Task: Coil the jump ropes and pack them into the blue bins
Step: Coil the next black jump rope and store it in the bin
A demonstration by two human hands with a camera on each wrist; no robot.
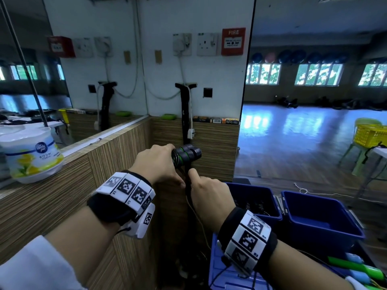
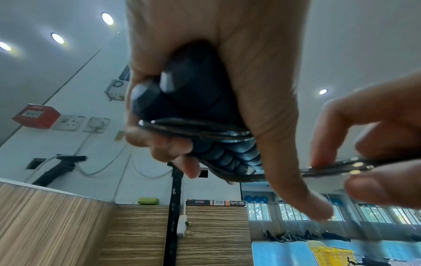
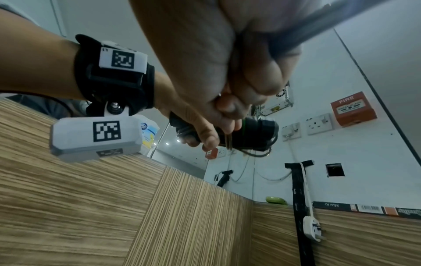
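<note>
The two black jump rope handles [image 1: 186,154] sit bunched in the left hand [image 1: 159,164], its fingers curled tight around them, while the right hand [image 1: 206,192] just below pinches the rope cord [image 2: 337,168], so coiling looks half done and packing into the blue bin [image 1: 320,214] remains.

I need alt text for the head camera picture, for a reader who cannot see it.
A left hand grips two black jump rope handles with green rings, while the right hand pinches the rope cord just below. Two blue bins stand lower right.
</note>
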